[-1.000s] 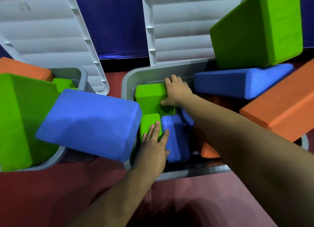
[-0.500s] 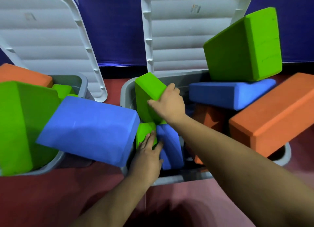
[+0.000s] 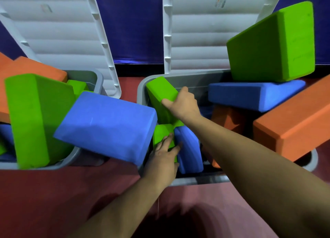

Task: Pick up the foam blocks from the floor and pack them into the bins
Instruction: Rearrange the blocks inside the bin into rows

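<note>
Two grey bins stand on the red floor, the right bin [image 3: 200, 181] and the left bin [image 3: 99, 77]. My right hand [image 3: 182, 104] grips a green foam block [image 3: 160, 93] tilted up on end at the right bin's back left corner. Straight fingers of my left hand [image 3: 163, 159] rest on a smaller green block [image 3: 161, 133] low in the bin, beside an upright blue block [image 3: 190, 152]. A large blue block [image 3: 107, 126] hangs over the left bin's right rim.
Both white lids [image 3: 59, 34] [image 3: 210, 32] lean open against a dark blue wall. A big green block [image 3: 273, 45], a blue slab [image 3: 253, 95] and orange blocks [image 3: 294, 121] pile over the right bin's right side. Green [image 3: 35, 116] and orange [image 3: 26, 68] blocks fill the left bin.
My right hand has lifted the green block from lying flat in the bin to standing tilted against the back corner. My left hand stayed on the smaller green block.
</note>
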